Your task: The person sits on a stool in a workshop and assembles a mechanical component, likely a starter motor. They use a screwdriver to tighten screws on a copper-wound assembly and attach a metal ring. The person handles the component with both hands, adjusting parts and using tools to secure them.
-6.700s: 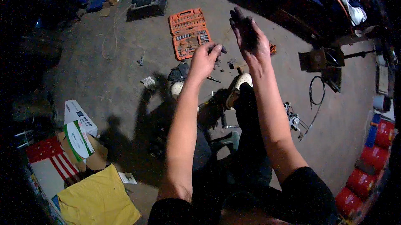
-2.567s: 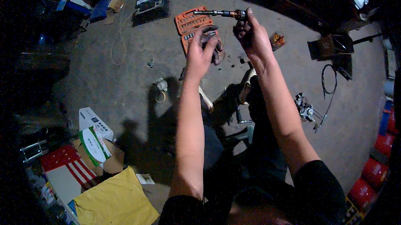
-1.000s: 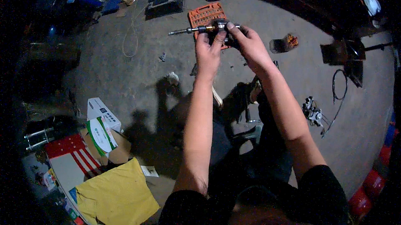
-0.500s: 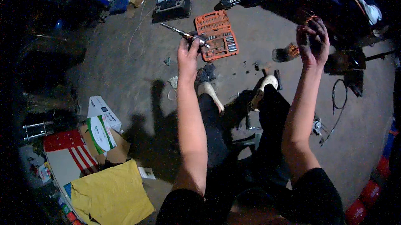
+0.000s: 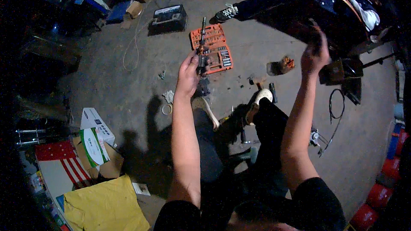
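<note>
- My left hand [image 5: 188, 74] is clamped around the dark body of a ratchet tool [image 5: 201, 53]; its metal shaft now stands nearly upright above my fist, where a second ago it lay level between both my hands.
- My right hand [image 5: 314, 55] has come off the tool and is raised well apart to the right, fingers curled inward. It may be pinching something small, but I cannot tell whether it holds anything.
- So the tool now rests in one hand alone; I judge the two-handed fitting on the shaft is over, and the left hand carries it on its own.
- Just behind the tool on the concrete floor [image 5: 128, 89] lies the open orange socket case [image 5: 212, 46], with rows of bits showing.
- Farther up-left sits a dark battery box [image 5: 168, 18]; a small washer ring [image 5: 166, 109] lies on the floor near my left arm.
- My legs stretch out below, one pale shoe [image 5: 262, 97] pointing toward the case.
- Another person's sneaker [image 5: 226, 12] and leg reach in from the top right.
- A yellow cloth [image 5: 107, 205] and cardboard boxes [image 5: 96, 141] sit at my lower left.
</note>
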